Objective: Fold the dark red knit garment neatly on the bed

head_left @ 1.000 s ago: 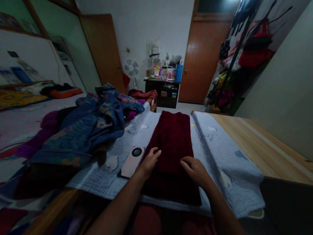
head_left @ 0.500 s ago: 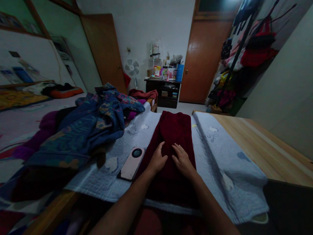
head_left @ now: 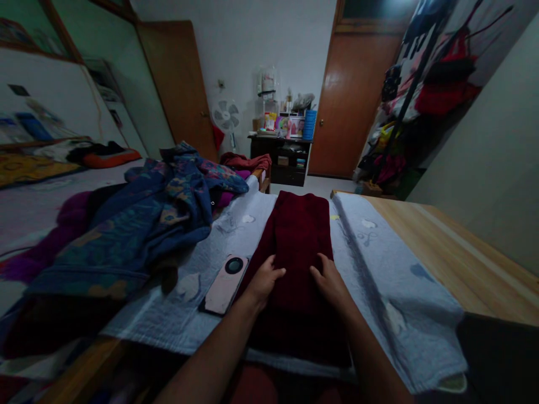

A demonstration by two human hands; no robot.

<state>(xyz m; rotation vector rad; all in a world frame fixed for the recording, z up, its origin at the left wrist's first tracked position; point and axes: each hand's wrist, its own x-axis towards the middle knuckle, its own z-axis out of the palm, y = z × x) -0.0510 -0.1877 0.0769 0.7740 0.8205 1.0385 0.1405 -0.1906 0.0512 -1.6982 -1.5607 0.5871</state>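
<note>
A dark red garment [head_left: 297, 235], folded into a long strip, lies on the pale blue patterned cloth [head_left: 374, 247]. My left hand [head_left: 266, 279] rests on its left part, thumb and fingers apart. On the right part lies my right hand [head_left: 330, 280], its thumb and fingers also apart, fingertips touching the fabric. A strip of the red fabric shows between the two hands. Just left of the garment is a pink phone [head_left: 223, 286] with a round black camera ring, lying face down.
Heaped at the left is a blue floral denim garment [head_left: 168, 207] over purple cloth [head_left: 71, 224]. A bare wooden board [head_left: 455, 235] extends to the right. Farther back stand a dark cabinet [head_left: 282, 160] and a white fan [head_left: 227, 115].
Both hands have moved toward my body and farther apart, to the sides of the red garment. Its middle now looks flatter.
</note>
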